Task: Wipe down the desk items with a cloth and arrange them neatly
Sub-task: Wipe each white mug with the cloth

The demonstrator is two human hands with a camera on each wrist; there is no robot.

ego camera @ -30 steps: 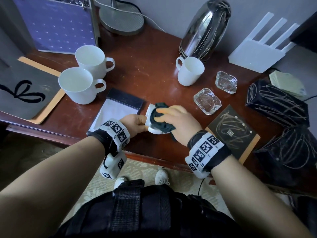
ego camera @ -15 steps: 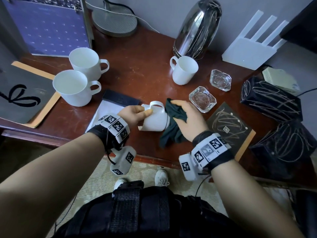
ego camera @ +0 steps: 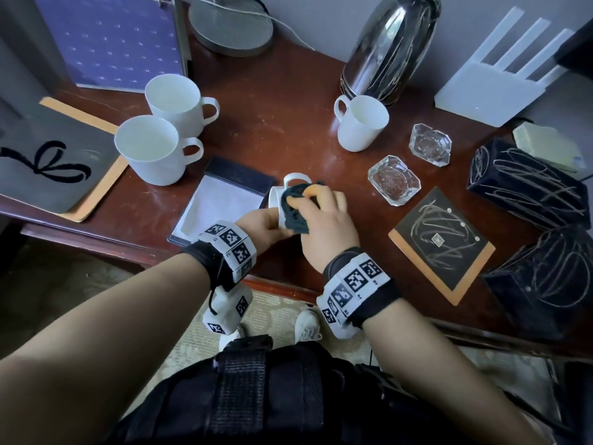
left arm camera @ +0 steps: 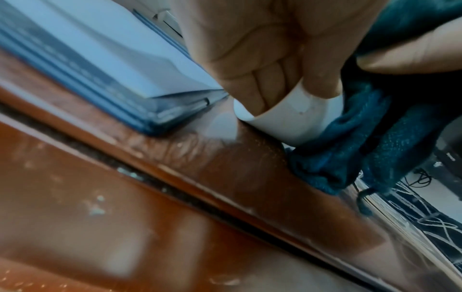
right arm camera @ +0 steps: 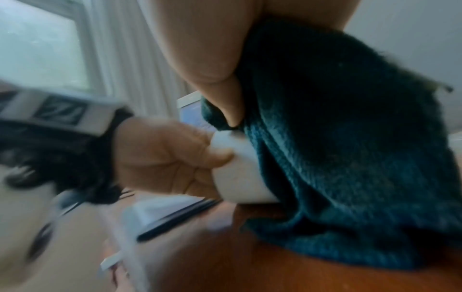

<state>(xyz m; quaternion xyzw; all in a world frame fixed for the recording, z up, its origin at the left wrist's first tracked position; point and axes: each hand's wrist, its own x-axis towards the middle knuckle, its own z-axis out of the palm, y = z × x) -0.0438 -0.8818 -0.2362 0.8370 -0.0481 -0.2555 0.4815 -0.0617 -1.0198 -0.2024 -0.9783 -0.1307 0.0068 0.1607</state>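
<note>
small white ceramic cup [ego camera: 279,200] is lying tipped on its side just above the front edge of the reddish wooden tabletop [ego camera: 288,130], beside the notepad [ego camera: 221,200], with the left hand [ego camera: 260,224] gripping its base. the right hand [ego camera: 324,220], curled around the dark teal cloth [ego camera: 293,208], is now pushing it into the cup's mouth instead of letting it hang outside as half a second ago. wiping is moving to the inside, so this cup is probably nearly done.

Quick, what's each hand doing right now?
Left hand: holding the white cup.
Right hand: gripping the dark cloth, pressed on the cup.
</note>
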